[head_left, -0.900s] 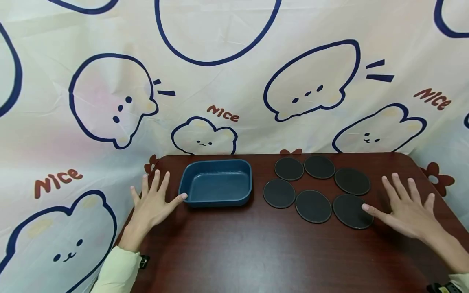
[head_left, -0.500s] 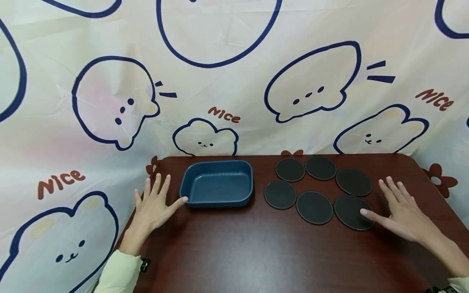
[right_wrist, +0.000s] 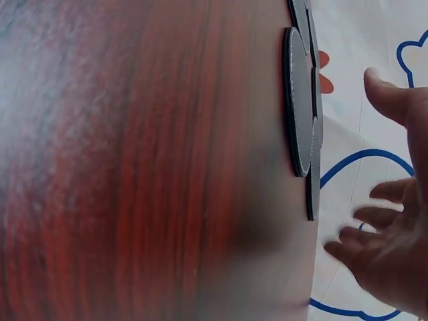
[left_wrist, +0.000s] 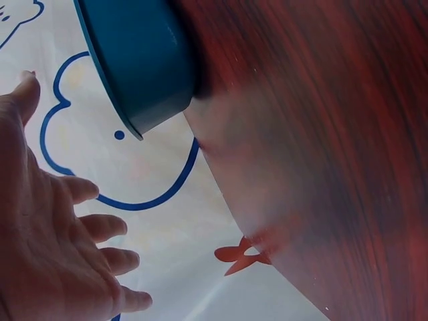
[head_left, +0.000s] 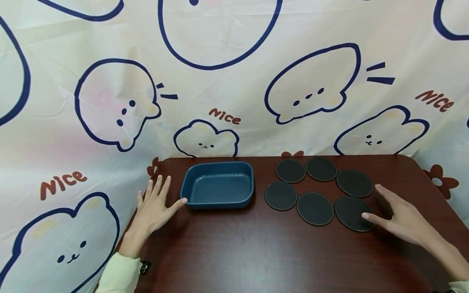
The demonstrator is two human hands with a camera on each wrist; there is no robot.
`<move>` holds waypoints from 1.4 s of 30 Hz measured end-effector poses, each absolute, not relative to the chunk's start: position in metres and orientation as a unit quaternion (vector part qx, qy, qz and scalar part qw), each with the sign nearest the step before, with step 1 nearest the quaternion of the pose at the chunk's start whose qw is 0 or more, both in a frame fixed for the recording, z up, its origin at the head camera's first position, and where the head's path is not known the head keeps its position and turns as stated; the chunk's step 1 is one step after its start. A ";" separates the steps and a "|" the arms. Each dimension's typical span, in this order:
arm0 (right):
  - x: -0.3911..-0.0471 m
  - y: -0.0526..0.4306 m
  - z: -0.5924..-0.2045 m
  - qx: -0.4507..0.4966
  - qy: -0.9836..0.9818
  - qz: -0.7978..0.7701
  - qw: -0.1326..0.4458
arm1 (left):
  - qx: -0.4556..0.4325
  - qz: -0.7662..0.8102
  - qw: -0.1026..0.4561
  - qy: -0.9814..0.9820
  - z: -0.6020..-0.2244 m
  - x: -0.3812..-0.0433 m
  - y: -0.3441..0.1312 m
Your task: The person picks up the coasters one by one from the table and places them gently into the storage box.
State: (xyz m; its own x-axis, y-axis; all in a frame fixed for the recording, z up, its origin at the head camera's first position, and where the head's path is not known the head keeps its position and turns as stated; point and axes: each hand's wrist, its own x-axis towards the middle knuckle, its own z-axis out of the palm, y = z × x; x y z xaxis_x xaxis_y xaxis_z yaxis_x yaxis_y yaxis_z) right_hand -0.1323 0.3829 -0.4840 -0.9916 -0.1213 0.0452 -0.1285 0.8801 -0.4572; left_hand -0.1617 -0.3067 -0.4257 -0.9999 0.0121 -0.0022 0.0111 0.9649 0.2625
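A blue rectangular dish [head_left: 220,187] stands near the table's back edge. My left hand [head_left: 154,211] hovers to its left with fingers spread; the thumb overlaps the dish's corner in the head view, but the left wrist view shows a gap between that hand [left_wrist: 60,247] and the dish [left_wrist: 144,60]. Several round black coasters, pale-stitched at the rim, lie flat in two rows on the right. Above the front right coaster [head_left: 349,213] is the thumb of my right hand [head_left: 406,221], its fingers extended. That hand [right_wrist: 394,234] holds nothing and is apart from the coasters [right_wrist: 301,100].
The dark brown wooden table [head_left: 234,252] has rounded back corners. Behind it and at the sides hangs a white cloth [head_left: 220,93] printed with blue bear outlines and red lettering. The dish and the coasters stand apart.
My right hand has turned and its spread fingers have come together, moving slightly left. The left hand has hardly moved; dish and coasters lie as before. The view has shifted slightly.
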 end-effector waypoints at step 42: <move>-0.144 0.377 -0.488 0.075 -0.965 0.247 -0.040 | 0.045 0.212 0.034 0.976 -0.443 -0.165 -0.302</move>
